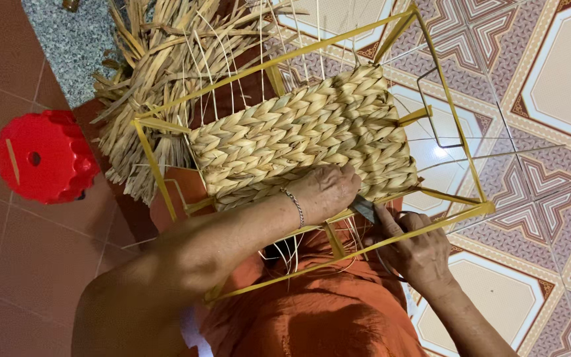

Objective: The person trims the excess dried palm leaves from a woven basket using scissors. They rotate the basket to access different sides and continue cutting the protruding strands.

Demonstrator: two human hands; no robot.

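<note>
My left hand (325,192) presses flat, fingers loose, on the near edge of the woven straw panel (305,135), which sits inside a yellow wire frame (431,225) across my lap. My right hand (418,251) grips scissors (365,209), blade tip touching the panel's edge. Loose straw (160,59) lies behind; a red stool (44,155) stands left.

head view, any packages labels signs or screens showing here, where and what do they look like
None in view: no package, label, sign or screen. Only a woven panel on a yellow frame, dried straw, a red stool, patterned floor tiles.
</note>
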